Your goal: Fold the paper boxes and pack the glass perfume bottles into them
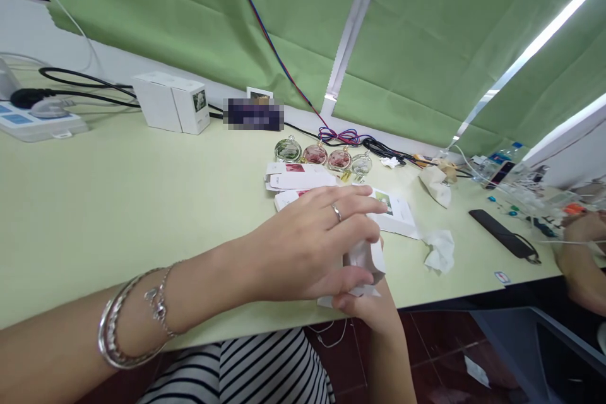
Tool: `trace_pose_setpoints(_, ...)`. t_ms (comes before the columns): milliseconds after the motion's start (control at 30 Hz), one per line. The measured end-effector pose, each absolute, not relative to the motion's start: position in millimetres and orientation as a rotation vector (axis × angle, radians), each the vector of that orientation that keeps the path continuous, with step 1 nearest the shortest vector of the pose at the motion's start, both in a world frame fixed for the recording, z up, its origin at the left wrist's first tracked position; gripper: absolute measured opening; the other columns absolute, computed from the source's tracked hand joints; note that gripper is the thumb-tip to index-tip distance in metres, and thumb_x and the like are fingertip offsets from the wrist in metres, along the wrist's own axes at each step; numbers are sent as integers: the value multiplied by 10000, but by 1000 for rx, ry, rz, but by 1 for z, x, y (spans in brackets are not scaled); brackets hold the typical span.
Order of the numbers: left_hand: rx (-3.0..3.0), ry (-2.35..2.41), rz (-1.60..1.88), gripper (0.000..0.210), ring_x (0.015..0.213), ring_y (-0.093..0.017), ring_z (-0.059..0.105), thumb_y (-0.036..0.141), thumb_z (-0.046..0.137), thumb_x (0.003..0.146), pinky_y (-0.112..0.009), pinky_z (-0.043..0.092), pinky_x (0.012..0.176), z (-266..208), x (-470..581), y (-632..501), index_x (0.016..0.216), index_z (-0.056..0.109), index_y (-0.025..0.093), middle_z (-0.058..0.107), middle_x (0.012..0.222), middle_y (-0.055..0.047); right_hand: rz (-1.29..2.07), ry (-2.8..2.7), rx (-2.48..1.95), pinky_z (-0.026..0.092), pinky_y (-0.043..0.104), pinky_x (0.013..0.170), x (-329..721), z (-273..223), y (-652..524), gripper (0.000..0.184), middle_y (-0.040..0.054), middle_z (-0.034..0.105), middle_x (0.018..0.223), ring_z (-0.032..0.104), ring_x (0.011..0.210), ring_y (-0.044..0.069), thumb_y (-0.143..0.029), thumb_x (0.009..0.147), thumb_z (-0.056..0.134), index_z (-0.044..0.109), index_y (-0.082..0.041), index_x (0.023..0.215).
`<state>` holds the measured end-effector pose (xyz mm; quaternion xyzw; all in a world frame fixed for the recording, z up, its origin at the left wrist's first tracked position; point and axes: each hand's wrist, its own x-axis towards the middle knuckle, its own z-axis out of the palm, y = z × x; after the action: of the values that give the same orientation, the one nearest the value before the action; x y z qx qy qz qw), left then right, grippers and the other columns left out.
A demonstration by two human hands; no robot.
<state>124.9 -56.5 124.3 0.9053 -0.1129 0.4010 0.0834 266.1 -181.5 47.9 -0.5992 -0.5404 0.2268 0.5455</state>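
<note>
My left hand (303,246), with a ring and bracelets, reaches over a small white cardboard box (367,259) at the table's front edge. Its thumb and fingers lie across the box's open end. Below and behind the box, my right hand (364,309) grips it; the thumb shows on the near side and most fingers are hidden. The inside of the box is partly covered by my fingers. Just beyond lie white cartons, one with a red picture (300,175) and one with a green picture (398,216). Several round glass perfume bottles (315,154) stand in a row behind them.
White boxes (170,104) stand at the back left beside a power strip (38,120). Coiled cables (338,134) run along the wall. Crumpled tissue (440,251) and a dark flat bar (502,233) lie on the right. Another person's arm (582,259) is at the right edge.
</note>
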Motion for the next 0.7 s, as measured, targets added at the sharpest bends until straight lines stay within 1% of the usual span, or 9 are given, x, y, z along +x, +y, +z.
trace_pose_setpoints(67, 2695, -303, 1135, 217, 1201, -268, 542, 386, 475, 971, -421, 437, 1018, 124, 128, -56, 1051, 488, 185, 631, 1176, -116, 587, -1254, -1325, 390, 522, 1119, 266, 49, -181, 1172, 181, 357, 1548, 399, 1406, 355, -615, 624, 809, 167, -225, 1523)
trace_pose_setpoints(133, 2710, -218, 1108, 208, 1030, -252, 589, 388, 452, 967, -394, 494, 867, 124, 131, -54, 952, 522, 193, 623, 1073, -104, 625, -1229, -1274, 388, 529, 1118, 266, 48, -180, 1170, 181, 367, 1542, 394, 1408, 359, -564, 616, 840, 177, -230, 1521)
trace_pose_setpoints(200, 2708, -103, 1142, 229, 936, -237, 571, 390, 461, 955, -352, 501, 748, 125, 133, -53, 876, 548, 193, 588, 1031, -110, 647, -1212, -1254, 408, 518, 1106, 266, 46, -181, 1170, 177, 376, 1537, 413, 1397, 356, -538, 614, 854, 182, -233, 1522)
trace_pose_setpoints(233, 2695, -76, 1163, 231, 926, -232, 560, 385, 463, 955, -343, 500, 740, 125, 133, -52, 883, 563, 190, 579, 1031, -114, 653, -1210, -1250, 415, 509, 1103, 266, 45, -181, 1164, 175, 370, 1541, 419, 1393, 352, -545, 620, 849, 183, -232, 1523)
trace_pose_setpoints(300, 2701, -150, 1120, 225, 996, -238, 551, 350, 449, 968, -362, 496, 849, 128, 133, -50, 1007, 590, 180, 598, 1068, -119, 644, -1220, -1277, 411, 504, 1109, 267, 44, -182, 1135, 168, 349, 1554, 403, 1405, 350, -593, 640, 817, 201, -226, 1519)
trace_pose_setpoints(367, 2763, -329, 948, 268, 1169, -251, 516, 244, 409, 973, -398, 421, 1023, 133, 133, -49, 1194, 553, 195, 630, 1185, -103, 624, -1258, -1319, 381, 516, 1130, 267, 44, -182, 1081, 162, 332, 1565, 353, 1434, 357, -640, 662, 775, 250, -218, 1507)
trace_pose_setpoints(467, 2823, -465, 722, 479, 1310, -261, 453, 87, 402, 881, -424, 344, 1104, 138, 132, -49, 1349, 432, 189, 648, 1238, -98, 650, -1300, -1317, 368, 537, 1135, 267, 43, -183, 1012, 155, 355, 1556, 350, 1434, 368, -661, 690, 740, 301, -222, 1490)
trace_pose_setpoints(567, 2792, -511, 767, 492, 1181, -253, 543, 57, 436, 793, -394, 416, 1027, 137, 128, -48, 1278, 440, 143, 661, 1131, -137, 673, -1236, -1304, 419, 531, 1097, 267, 43, -184, 1107, 160, 388, 1538, 427, 1387, 368, -672, 650, 767, 228, -235, 1514)
trace_pose_setpoints(700, 2755, -473, 904, 361, 921, -195, 634, 27, 446, 778, -403, 418, 996, 126, 120, -44, 1089, 461, 210, 692, 975, -61, 701, -1182, -1314, 430, 496, 1096, 267, 46, -186, 1207, 160, 439, 1503, 459, 1366, 345, -649, 597, 817, 172, -223, 1524)
